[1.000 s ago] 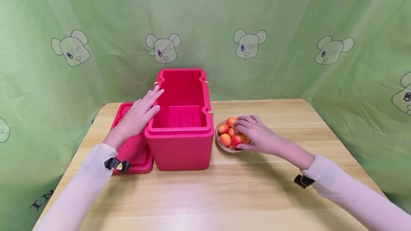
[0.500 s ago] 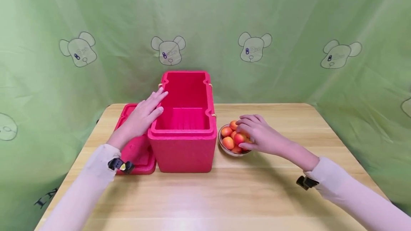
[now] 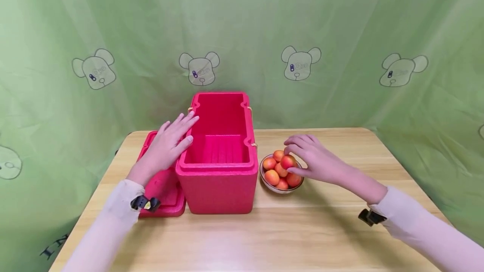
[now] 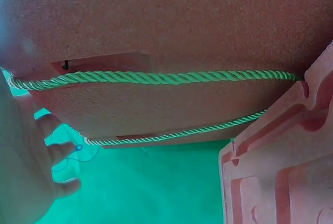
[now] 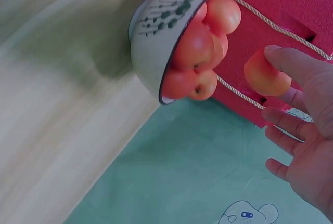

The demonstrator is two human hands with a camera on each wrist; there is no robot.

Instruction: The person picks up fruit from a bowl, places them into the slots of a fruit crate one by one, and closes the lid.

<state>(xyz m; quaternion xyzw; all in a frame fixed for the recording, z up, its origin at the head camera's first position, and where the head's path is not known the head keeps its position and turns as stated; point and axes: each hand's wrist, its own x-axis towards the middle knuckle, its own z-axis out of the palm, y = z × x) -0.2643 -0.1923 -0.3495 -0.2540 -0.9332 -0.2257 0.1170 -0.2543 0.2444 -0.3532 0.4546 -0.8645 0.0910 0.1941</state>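
A lidless red foam box (image 3: pixel 217 192) stands on the table. My left hand (image 3: pixel 166 144) rests on its left rim, fingers extended. In the left wrist view, my left hand (image 4: pixel 23 167) is beside the box wall (image 4: pixel 156 21), where twisted rope (image 4: pixel 166 77) runs across. A bowl (image 5: pixel 156 42) with painted green marks holds several small orange-red fruits (image 3: pixel 271 177). Just above it, my right hand (image 3: pixel 317 160) pinches one orange-red fruit (image 5: pixel 266 74) between thumb and index finger. The other fingers of my right hand (image 5: pixel 312 115) hold nothing.
The red lid (image 3: pixel 166 194) lies flat left of the box, partly hidden by my left arm. Bare wood tabletop (image 3: pixel 227 242) runs along the front. A green curtain (image 3: pixel 249 20) with bear heads hangs behind and at both sides.
My right hand has lifted one fruit slightly clear of the pile in the bowl. The left hand stays at the box rim. The head view has shifted a little.
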